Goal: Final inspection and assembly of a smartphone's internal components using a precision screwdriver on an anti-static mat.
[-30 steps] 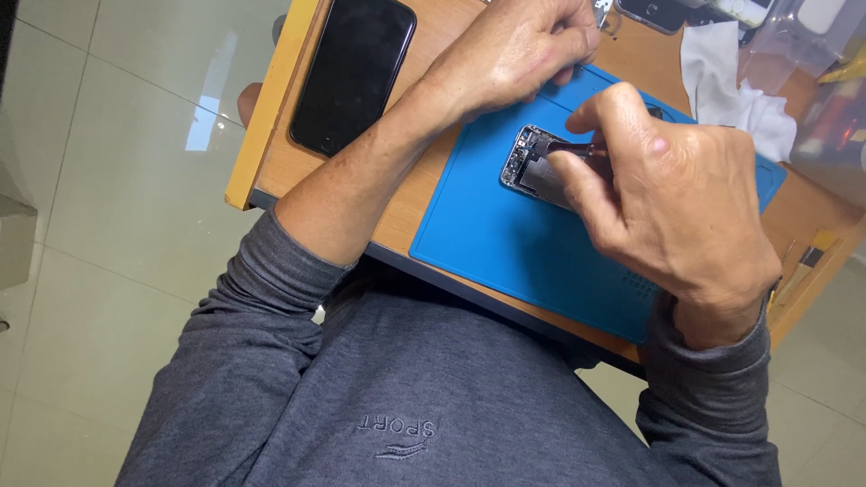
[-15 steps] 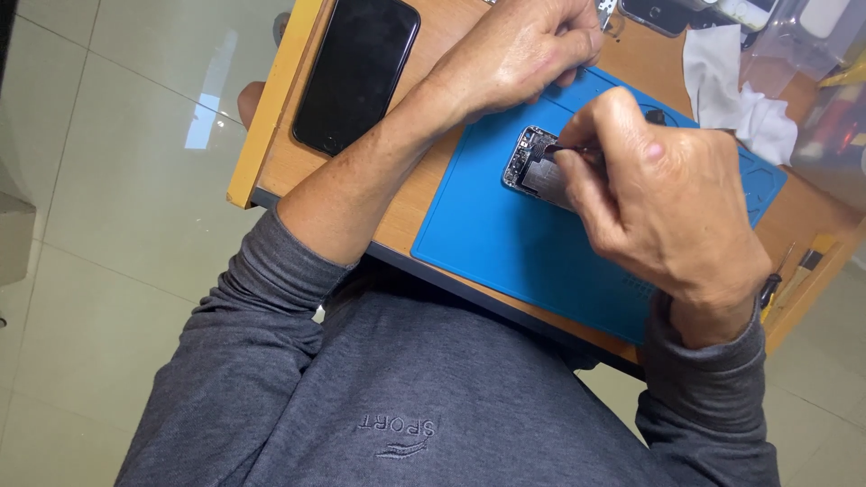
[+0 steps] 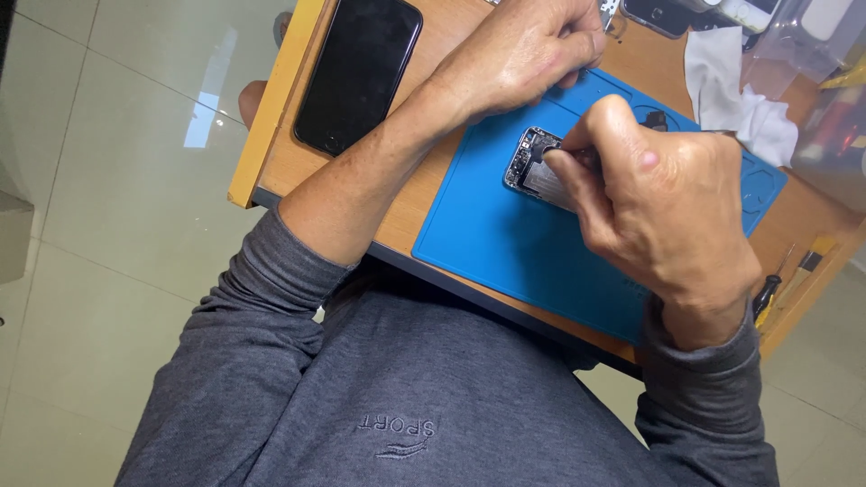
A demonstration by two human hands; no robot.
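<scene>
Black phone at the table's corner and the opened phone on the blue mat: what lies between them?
In the head view, the left forearm crosses between the black phone and the opened phone, over bare wood and the blue mat.

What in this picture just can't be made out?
- Most of the opened phone, head view: covered by the right hand.
- What the right hand's fingertips pinch: too small to tell.
- What the left hand grips: hidden inside the closed fist.
- The things at the top right: cut off by the edge.
- The table's far side: out of frame.
</scene>
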